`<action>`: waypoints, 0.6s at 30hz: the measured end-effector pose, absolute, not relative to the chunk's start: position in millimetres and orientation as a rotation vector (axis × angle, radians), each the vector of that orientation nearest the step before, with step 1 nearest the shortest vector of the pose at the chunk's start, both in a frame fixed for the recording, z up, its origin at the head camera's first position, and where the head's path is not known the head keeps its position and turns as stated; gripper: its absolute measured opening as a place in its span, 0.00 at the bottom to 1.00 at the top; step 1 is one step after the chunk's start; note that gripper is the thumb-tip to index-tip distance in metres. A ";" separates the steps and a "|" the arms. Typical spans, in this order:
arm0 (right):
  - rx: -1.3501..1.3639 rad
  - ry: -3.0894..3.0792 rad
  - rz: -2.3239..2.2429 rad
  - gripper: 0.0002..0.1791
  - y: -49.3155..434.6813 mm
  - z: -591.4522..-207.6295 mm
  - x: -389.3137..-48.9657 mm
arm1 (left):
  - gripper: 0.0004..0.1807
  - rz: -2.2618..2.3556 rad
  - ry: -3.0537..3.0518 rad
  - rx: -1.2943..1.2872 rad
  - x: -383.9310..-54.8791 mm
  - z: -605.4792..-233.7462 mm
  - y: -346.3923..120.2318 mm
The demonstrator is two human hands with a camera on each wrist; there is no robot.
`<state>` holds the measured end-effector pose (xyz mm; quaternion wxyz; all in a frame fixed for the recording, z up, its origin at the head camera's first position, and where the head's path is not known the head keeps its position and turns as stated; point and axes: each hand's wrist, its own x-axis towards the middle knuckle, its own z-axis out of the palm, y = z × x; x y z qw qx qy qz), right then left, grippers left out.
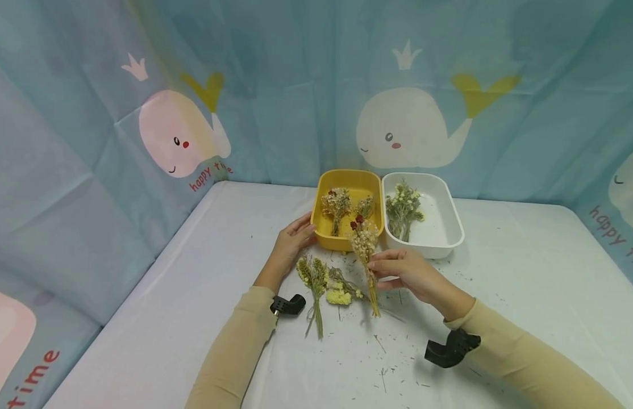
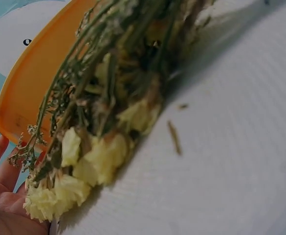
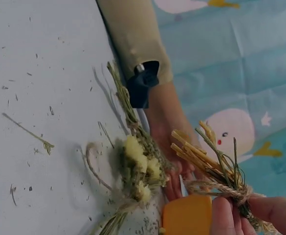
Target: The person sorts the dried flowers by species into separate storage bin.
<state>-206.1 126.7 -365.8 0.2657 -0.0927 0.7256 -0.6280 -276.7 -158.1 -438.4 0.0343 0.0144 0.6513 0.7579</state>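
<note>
My right hand (image 1: 405, 272) pinches a small dried-flower bouquet (image 1: 365, 241) by its stems, which twine (image 3: 238, 193) ties together in the right wrist view. Its pale blooms and dark red buds point up, overlapping the front rim of the yellow bin (image 1: 334, 243). At that bin's left side, my left hand (image 1: 292, 244) rests with fingers along the wall. Inside the yellow bin stand a pale bouquet (image 1: 337, 204) and a smaller sprig (image 1: 365, 205). Two more bunches lie on the table before it: a greenish-yellow bunch (image 1: 315, 278) and a yellow-flowered bunch (image 1: 339, 292).
A white bin (image 1: 452, 227) adjoins the yellow one on the right, with a green and yellow bunch (image 1: 403, 207) leaning at its left side. Stem scraps (image 1: 383, 378) litter the white tabletop. Behind stands a blue whale-print curtain (image 1: 296, 113).
</note>
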 end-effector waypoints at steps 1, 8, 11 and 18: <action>-0.243 1.966 -1.695 0.19 126.8 -365.7 -206.7 | 0.28 2.328 2.007 0.047 -276.5 -438.4 -158.4; -0.186 1.939 -1.754 0.14 128.2 -362.4 -213.5 | 0.28 2.332 2.012 0.043 -276.2 -439.1 -157.9; -0.181 1.924 -1.785 0.14 128.2 -360.8 -218.5 | 0.28 2.333 2.007 0.045 -275.9 -439.3 -157.8; -0.172 1.898 -1.832 0.12 123.9 -354.4 -236.1 | 0.28 2.334 2.008 0.056 -277.0 -440.6 -158.0</action>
